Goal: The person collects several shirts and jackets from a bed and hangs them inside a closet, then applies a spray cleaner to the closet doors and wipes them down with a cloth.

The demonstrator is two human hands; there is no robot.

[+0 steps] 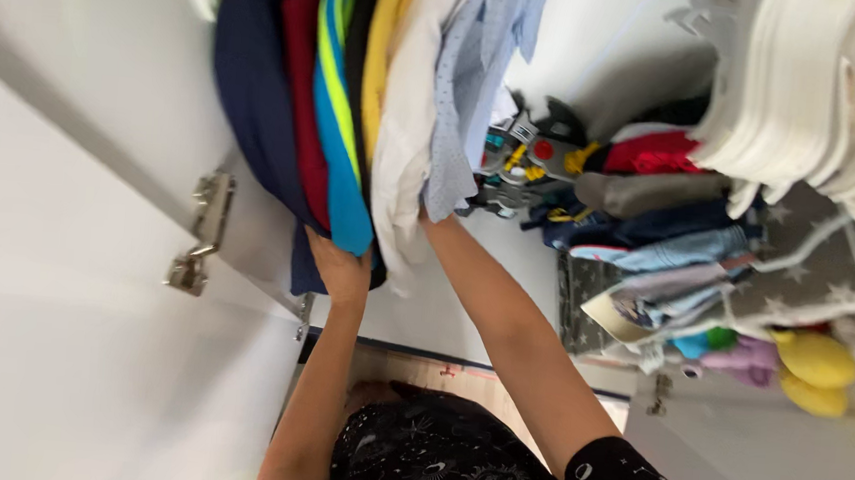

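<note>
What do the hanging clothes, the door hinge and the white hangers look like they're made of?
Clothes: soft woven or knit fabric, matte; they drape and fold. Hinge: metal, with a silvery shine. Hangers: likely plastic, smooth, uniform white, though painted wood is possible.

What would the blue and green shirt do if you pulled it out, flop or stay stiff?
Probably flop: the blue and green shirt hangs in soft folds among other clothes. It likely feels light, being thin cloth. It may drag on its neighbours, since the clothes are packed tight where the left hand presses.
</note>
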